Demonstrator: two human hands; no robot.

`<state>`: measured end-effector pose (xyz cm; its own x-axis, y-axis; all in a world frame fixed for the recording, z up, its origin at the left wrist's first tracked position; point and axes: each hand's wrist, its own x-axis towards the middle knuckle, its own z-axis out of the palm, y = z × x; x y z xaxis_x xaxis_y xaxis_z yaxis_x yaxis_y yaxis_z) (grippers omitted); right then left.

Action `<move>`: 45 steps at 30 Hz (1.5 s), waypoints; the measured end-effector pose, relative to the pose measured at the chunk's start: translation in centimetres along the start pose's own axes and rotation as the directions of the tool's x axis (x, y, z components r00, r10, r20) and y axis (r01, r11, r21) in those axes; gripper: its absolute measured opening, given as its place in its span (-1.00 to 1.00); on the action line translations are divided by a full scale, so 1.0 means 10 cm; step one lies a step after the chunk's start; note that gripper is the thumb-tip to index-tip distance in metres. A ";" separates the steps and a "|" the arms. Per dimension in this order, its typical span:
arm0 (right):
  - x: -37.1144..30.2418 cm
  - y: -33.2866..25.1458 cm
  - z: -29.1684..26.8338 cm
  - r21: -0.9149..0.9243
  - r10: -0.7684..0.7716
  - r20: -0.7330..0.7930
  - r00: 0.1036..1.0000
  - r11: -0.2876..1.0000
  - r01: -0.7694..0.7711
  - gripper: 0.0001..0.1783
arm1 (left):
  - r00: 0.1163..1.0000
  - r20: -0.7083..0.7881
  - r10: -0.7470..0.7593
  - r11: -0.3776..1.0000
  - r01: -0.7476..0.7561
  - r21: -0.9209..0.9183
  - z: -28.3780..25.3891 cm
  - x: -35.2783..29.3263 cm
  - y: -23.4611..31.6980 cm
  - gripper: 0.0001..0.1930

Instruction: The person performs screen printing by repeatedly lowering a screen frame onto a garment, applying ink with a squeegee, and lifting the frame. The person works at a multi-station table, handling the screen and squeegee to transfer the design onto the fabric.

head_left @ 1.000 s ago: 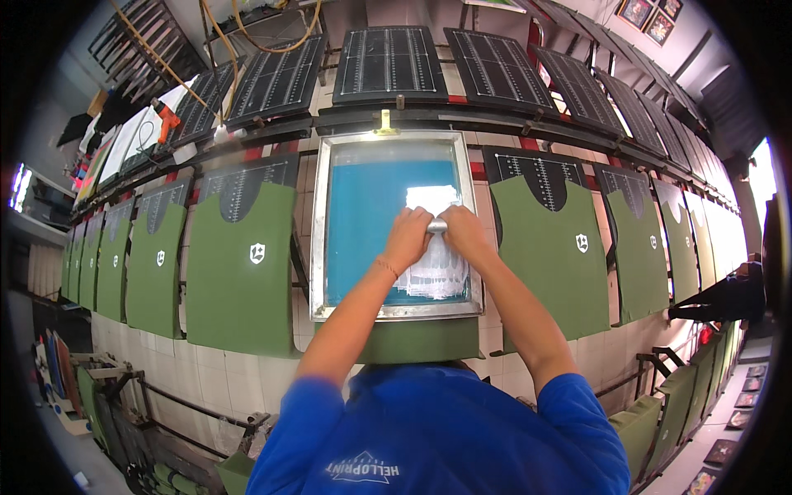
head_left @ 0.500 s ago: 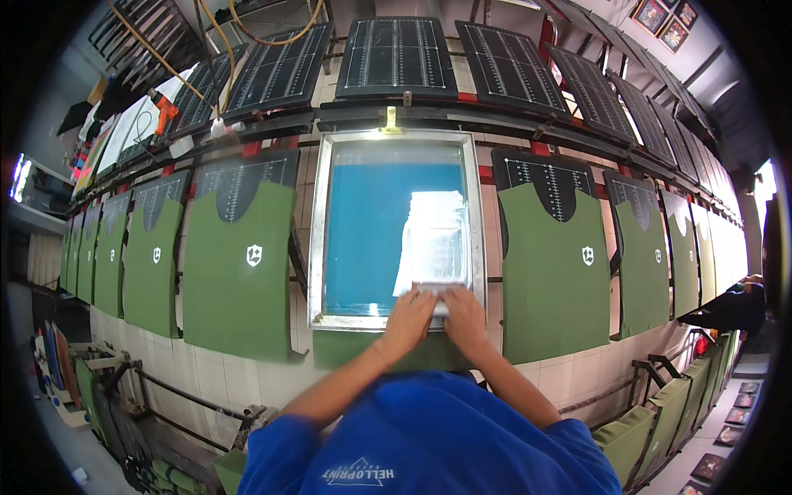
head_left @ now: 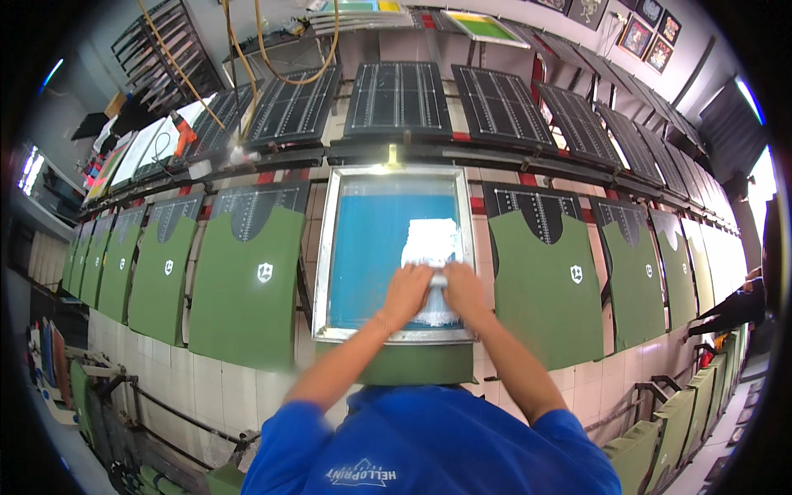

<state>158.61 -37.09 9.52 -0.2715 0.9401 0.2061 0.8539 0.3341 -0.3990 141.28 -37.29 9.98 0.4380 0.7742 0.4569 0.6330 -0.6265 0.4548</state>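
Observation:
A metal-rimmed printing screen [head_left: 324, 256] with blue mesh [head_left: 367, 247] lies over a green shirt piece [head_left: 417, 367], whose near edge shows below the rim. White ink [head_left: 431, 235] covers the mesh right of its middle, both beyond and nearer than my hands. Side by side, my left hand [head_left: 407, 293] and my right hand [head_left: 464, 290] are closed around a squeegee [head_left: 439, 281] on the mesh. Only a pale part of the squeegee shows between them; my fingers hide the rest.
Printed green shirt pieces [head_left: 247, 305] [head_left: 549, 297] lie on black boards to both sides. Bare black platens [head_left: 396, 99] line the far side behind a dark rail [head_left: 528, 158]. Hoses [head_left: 239, 74] hang at upper left, near an orange tool [head_left: 183, 136]. A person's arm [head_left: 738, 295] shows at far right.
Both hands have pushed the squeegee away from the screen's near rim, toward its middle. White ink now shows on the mesh behind it. The view has tilted up.

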 end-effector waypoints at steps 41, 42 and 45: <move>-0.98 0.59 0.67 0.844 0.799 0.085 0.595 0.260 -0.470 -0.62 | 0.784 -0.312 -0.536 0.776 0.604 0.184 -0.64 -2.01 -1.27 -0.89; -0.99 0.66 0.64 0.839 0.794 0.086 0.602 0.268 -0.473 -0.62 | 0.785 -0.351 -0.511 0.797 0.585 0.149 -0.61 -1.96 -1.24 -0.88; -1.13 0.93 0.44 0.830 0.802 0.092 0.590 0.266 -0.490 -0.62 | 0.667 -0.355 -0.656 0.679 0.726 0.109 -0.49 -1.84 -0.84 -0.84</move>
<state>167.64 -44.32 -0.46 0.4836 0.8292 -0.2803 -0.0086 -0.3157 -0.9488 124.78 -46.76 1.48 -0.3495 0.8949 0.2777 0.8174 0.1464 0.5571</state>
